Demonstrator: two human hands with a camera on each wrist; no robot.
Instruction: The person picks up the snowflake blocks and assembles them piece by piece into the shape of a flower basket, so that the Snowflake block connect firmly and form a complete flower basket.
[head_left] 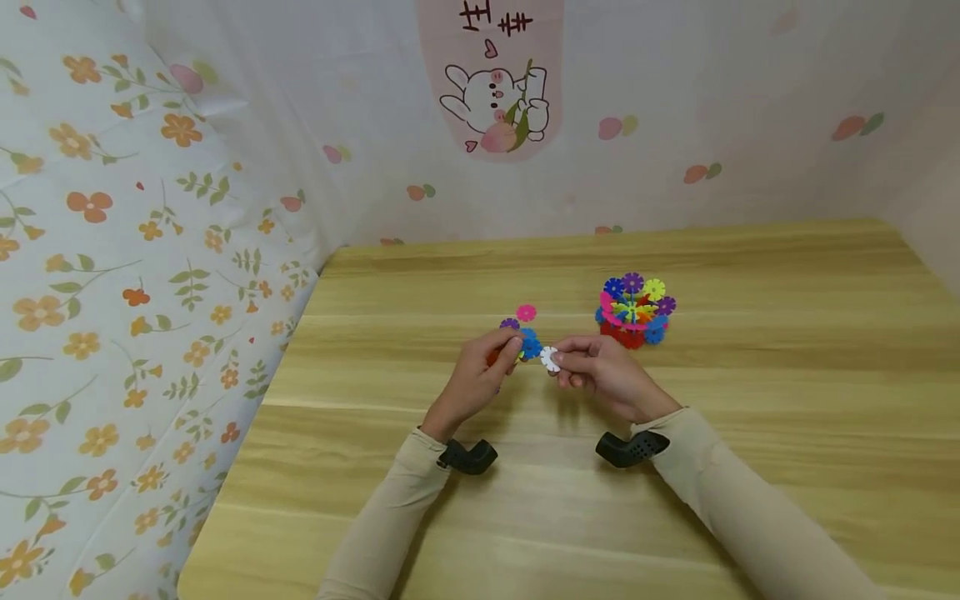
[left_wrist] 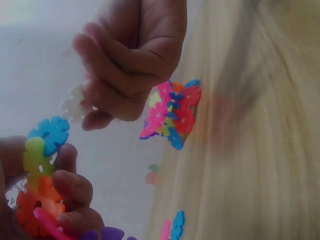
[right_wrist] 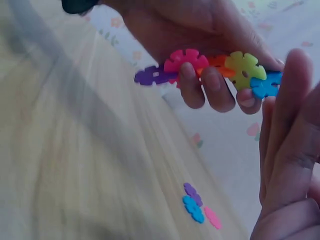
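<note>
My left hand grips a chain of slotted plastic snowflake discs. In the left wrist view its blue disc sticks out at the end, followed by a yellow-green disc and an orange disc. A pink disc and a purple disc continue the chain in the right wrist view. My right hand pinches a white snowflake disc between thumb and fingers, close to the blue end. Whether the two discs touch cannot be made out.
A built, multicoloured ring-like structure of snowflake discs stands on the wooden table, behind my right hand. Loose pink, purple and blue discs lie beyond the left hand. Printed cloth hangs behind and at left.
</note>
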